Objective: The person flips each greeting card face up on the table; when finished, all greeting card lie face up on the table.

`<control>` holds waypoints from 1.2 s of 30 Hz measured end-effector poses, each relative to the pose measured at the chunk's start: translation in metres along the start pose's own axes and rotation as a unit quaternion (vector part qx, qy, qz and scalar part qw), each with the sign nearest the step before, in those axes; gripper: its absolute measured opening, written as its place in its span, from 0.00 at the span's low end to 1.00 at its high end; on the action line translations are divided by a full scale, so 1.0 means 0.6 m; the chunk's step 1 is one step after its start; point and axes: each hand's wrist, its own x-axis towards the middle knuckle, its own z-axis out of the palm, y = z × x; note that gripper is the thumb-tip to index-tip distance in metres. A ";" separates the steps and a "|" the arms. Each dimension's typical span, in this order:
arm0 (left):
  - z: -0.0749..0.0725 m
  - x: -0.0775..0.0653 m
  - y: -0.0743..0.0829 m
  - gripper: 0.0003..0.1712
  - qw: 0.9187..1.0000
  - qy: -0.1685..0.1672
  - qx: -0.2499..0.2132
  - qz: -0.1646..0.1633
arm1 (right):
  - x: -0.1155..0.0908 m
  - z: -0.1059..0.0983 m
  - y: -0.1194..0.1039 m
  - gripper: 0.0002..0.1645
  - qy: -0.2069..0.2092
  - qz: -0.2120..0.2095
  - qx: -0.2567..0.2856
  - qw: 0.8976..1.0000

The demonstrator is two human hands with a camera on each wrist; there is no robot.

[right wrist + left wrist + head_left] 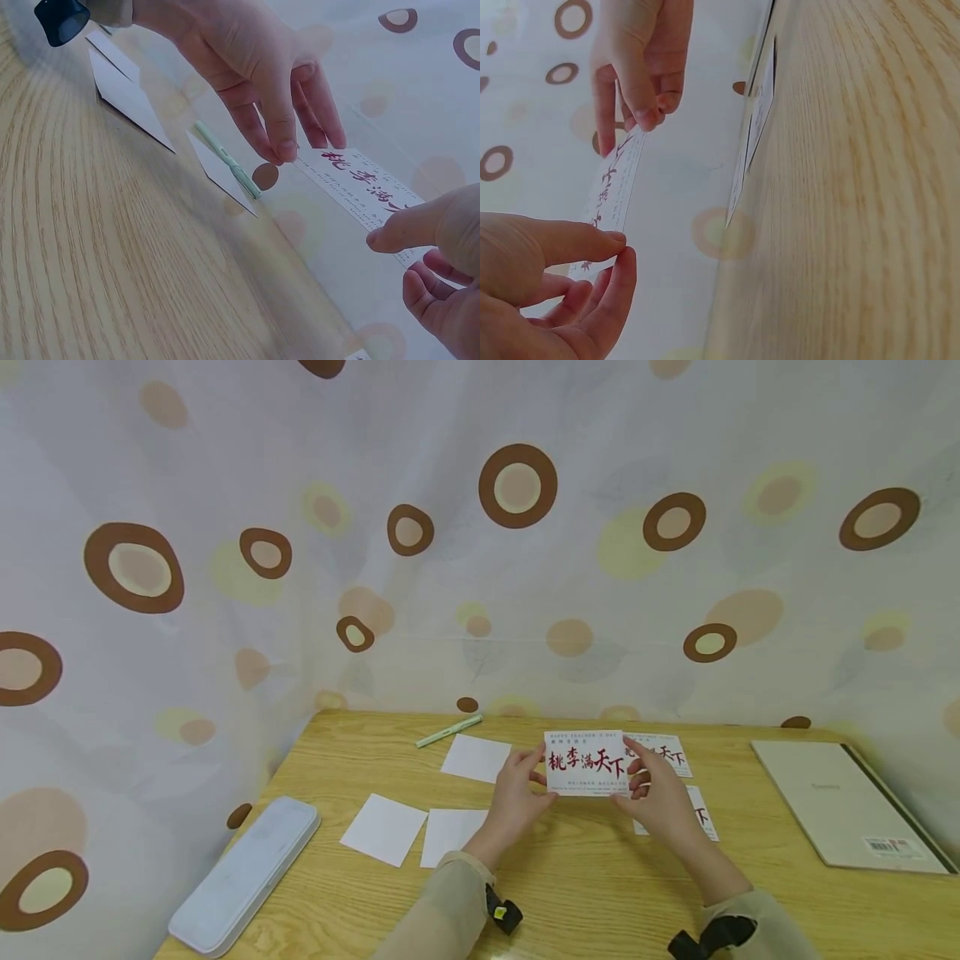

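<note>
A white greeting card [585, 763] with red Chinese characters and small print is held up above the table, its printed face toward the head camera. My left hand [514, 793] pinches its left edge between thumb and fingers. On the opposite edge, my right hand [663, 793] pinches it the same way. In the left wrist view the card [615, 195] stretches between both hands, off the wood. Behind the right hand lie two similar printed cards [672, 752], partly covered by that hand and the held card.
Three blank white cards [382, 829] lie left of the hands, with a pale green pen [448, 732] behind them. A light grey-blue case [246, 877] rests at the table's left edge. On the right lies a cream notebook [847, 806]. A patterned curtain [480, 568] hangs behind the table.
</note>
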 end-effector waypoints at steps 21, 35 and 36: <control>0.014 0.006 -0.020 0.44 1.000 0.003 -0.010 -0.009 | 0.005 0.013 0.011 0.50 -0.004 0.023 -0.005 1.000; 0.023 0.026 -0.022 0.43 1.000 0.003 0.026 -0.011 | 0.023 0.013 0.027 0.48 -0.002 0.040 -0.011 0.999; 0.023 0.027 -0.023 0.43 1.000 0.002 0.025 -0.012 | 0.024 0.013 0.028 0.48 -0.002 0.041 -0.011 0.999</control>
